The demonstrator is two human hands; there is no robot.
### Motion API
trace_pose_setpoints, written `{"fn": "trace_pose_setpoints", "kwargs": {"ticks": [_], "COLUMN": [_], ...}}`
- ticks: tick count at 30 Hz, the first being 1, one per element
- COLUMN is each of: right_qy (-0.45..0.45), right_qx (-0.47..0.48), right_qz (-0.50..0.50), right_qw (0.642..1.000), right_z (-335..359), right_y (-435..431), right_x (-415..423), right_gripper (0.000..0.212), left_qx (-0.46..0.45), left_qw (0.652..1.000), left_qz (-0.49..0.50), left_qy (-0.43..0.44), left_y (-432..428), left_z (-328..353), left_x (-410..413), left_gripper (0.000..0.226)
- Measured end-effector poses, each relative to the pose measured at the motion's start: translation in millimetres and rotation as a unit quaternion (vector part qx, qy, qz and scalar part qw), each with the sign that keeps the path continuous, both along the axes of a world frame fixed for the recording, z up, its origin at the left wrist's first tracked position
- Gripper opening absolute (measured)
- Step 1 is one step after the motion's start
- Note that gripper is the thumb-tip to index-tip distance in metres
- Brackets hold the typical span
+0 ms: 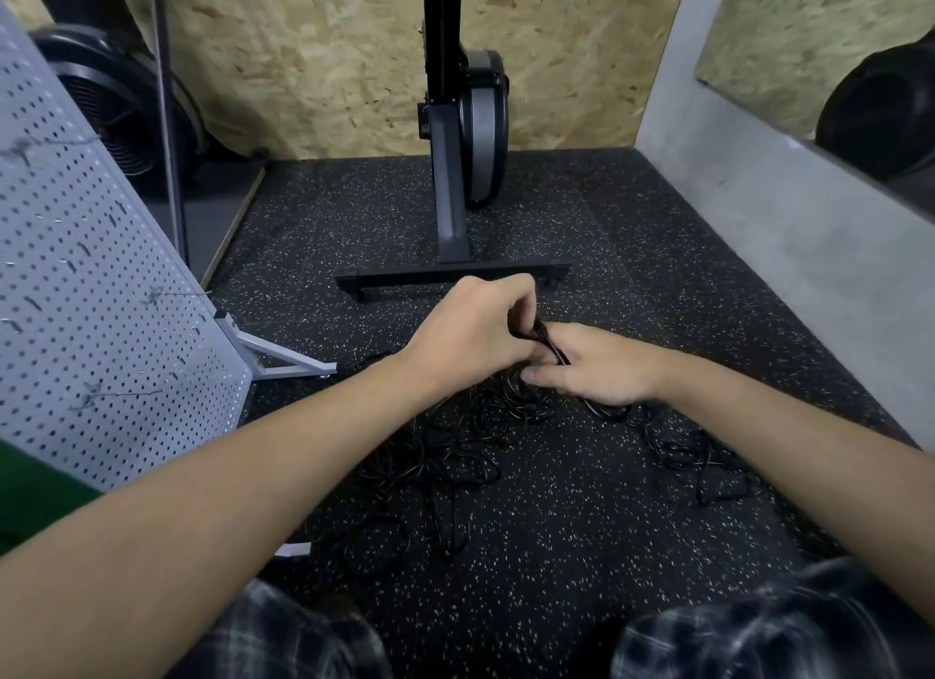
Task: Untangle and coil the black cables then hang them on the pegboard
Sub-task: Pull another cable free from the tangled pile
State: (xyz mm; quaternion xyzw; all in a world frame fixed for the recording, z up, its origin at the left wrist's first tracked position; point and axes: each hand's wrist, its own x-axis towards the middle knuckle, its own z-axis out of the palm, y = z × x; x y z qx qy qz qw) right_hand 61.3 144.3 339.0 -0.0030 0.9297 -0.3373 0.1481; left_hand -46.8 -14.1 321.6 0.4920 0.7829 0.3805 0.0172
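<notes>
I am pinching cables (475,415) in my curled left hand (470,329) beside my flatter right hand (592,367), its grip indeterminable, and judging slow single-strand pulls advisable.

The glossy black tangled cables (455,456) lie on a black rubber floor (582,526) speckled with small pale flecks. At left, the pale grey metal pegboard (101,324) shows regular rows of dark holes. The far chipboard wall (329,71) is mottled tan. A black-and-grey exercise machine (480,121) stands before it. Nearest are a green sleeve (30,491) and dark plaid trousers (759,633) with faint pale lines.
</notes>
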Motion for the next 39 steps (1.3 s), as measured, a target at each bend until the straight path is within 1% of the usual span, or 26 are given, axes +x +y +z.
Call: {"fn": "trace_pose_setpoints", "kwargs": {"ticks": [3,4,6,8,13,14,18,19,21,24,26,27,29,30,32,34,35,36,38,39], "right_qy": [-0.018,-0.021,-0.036,-0.060,-0.101,-0.109,-0.167,-0.178,-0.183,-0.144,-0.114,-0.102,-0.071,-0.050,-0.002,0.041,0.059,0.077,0.115,0.128], "right_qx": [0.028,0.035,0.044,0.041,0.029,0.017,-0.075,-0.093,-0.128,-0.165,-0.178,-0.185,-0.195,-0.192,-0.165,-0.127,-0.114,-0.104,-0.100,-0.107], "right_qz": [0.005,0.014,0.025,0.024,0.018,0.021,-0.002,-0.006,-0.027,-0.068,-0.094,-0.105,-0.123,-0.131,-0.147,-0.166,-0.177,-0.185,-0.198,-0.215], "right_qw": [0.999,0.999,0.998,0.997,0.994,0.994,0.983,0.980,0.974,0.973,0.973,0.972,0.971,0.971,0.975,0.977,0.976,0.974,0.968,0.962], "right_z": [1,1,2,1,7,10,21,22,22,19,12,8,-2,-6,-10,-13,-15,-17,-20,-21], "right_y": [-1,-1,1,5,11,11,18,19,22,28,27,24,18,16,13,12,11,10,8,7], "right_x": [0,0,0,1,3,3,2,2,3,5,4,3,1,0,-3,-4,-4,-4,-4,-4], "right_gripper": [0.028,0.031,0.033,0.030,0.030,0.030,0.031,0.032,0.034,0.033,0.033,0.033,0.034,0.035,0.035,0.032,0.032,0.034,0.037,0.037], "left_qx": [-0.021,-0.034,-0.069,-0.096,-0.121,-0.133,-0.173,-0.175,-0.173,-0.145,-0.103,-0.079,-0.023,0.012,0.087,0.153,0.171,0.181,0.162,0.151], "left_qw": [0.994,0.993,0.993,0.990,0.988,0.987,0.981,0.980,0.978,0.979,0.980,0.980,0.974,0.965,0.933,0.890,0.875,0.867,0.881,0.888], "left_qz": [0.023,0.012,-0.040,-0.085,-0.094,-0.088,-0.037,-0.030,-0.025,-0.010,0.016,0.037,0.096,0.128,0.185,0.208,0.207,0.205,0.200,0.189], "left_qy": [0.101,0.115,0.092,0.055,0.004,-0.008,-0.080,-0.091,-0.111,-0.144,-0.167,-0.177,-0.205,-0.228,-0.297,-0.376,-0.402,-0.416,-0.397,-0.391], "left_y": [-3,-4,-5,-8,-16,-18,-24,-25,-28,-33,-32,-29,-22,-17,-10,-2,1,6,12,14], "left_z": [3,5,8,11,13,12,13,12,9,1,-5,-9,-17,-21,-24,-21,-19,-19,-20,-21], "left_x": [0,0,-5,-11,-25,-27,-35,-37,-43,-52,-50,-46,-34,-27,-16,-9,-6,-3,0,3], "left_gripper": [0.044,0.045,0.039,0.030,0.021,0.024,0.050,0.051,0.047,0.031,0.019,0.016,0.017,0.021,0.027,0.028,0.026,0.022,0.007,0.012]}}
